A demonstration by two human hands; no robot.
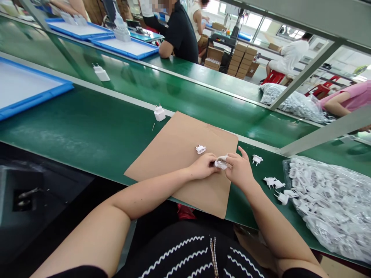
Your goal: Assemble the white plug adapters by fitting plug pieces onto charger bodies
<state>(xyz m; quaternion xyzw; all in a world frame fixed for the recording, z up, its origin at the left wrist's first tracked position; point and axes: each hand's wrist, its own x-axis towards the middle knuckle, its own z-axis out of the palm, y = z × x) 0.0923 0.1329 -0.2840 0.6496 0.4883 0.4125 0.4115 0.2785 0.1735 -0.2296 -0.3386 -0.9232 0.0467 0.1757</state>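
Note:
Over the brown cardboard sheet (174, 148), my left hand (204, 166) and my right hand (239, 168) meet around a small white plastic part (222, 163). Both hands have their fingers closed on it, while one finger of my right hand points up and away. My fingers hide some of the part. Just beyond my left hand, a white plug piece (200, 149) with two pins lies on the cardboard. Another white plug piece (257, 159) rests on the green table right of my right hand.
A clear bag of white parts (333, 204) fills the right side, with loose plug pieces (274, 183) beside it. A white charger (159, 112) stands behind the cardboard. A blue-rimmed tray (37, 101) is at the left. A metal rail (121, 94) runs behind; people sit beyond.

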